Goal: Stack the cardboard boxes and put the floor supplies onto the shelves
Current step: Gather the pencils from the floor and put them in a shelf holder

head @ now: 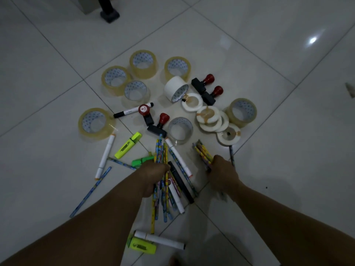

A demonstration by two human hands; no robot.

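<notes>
Office supplies lie scattered on a white tiled floor (269, 54). My left hand (153, 177) grips a bundle of patterned pencils (161, 154) together with a white marker. My right hand (222, 171) grips a smaller bunch of patterned pencils (202, 152). Several clear tape rolls (143, 64) stand beyond the hands, with a white tape roll (175, 87) lying on its side. Red-handled stamps (203, 83) and flat white tape rings (209, 116) lie at the right. No cardboard box or shelf is in view.
Loose markers (105, 156), a yellow highlighter (127, 144), a green highlighter (142, 161) and single pencils (90, 192) lie left of my hands. Another marker (159, 239) and yellow highlighter (141, 245) lie near the bottom. A black furniture foot (109, 14) stands at the top.
</notes>
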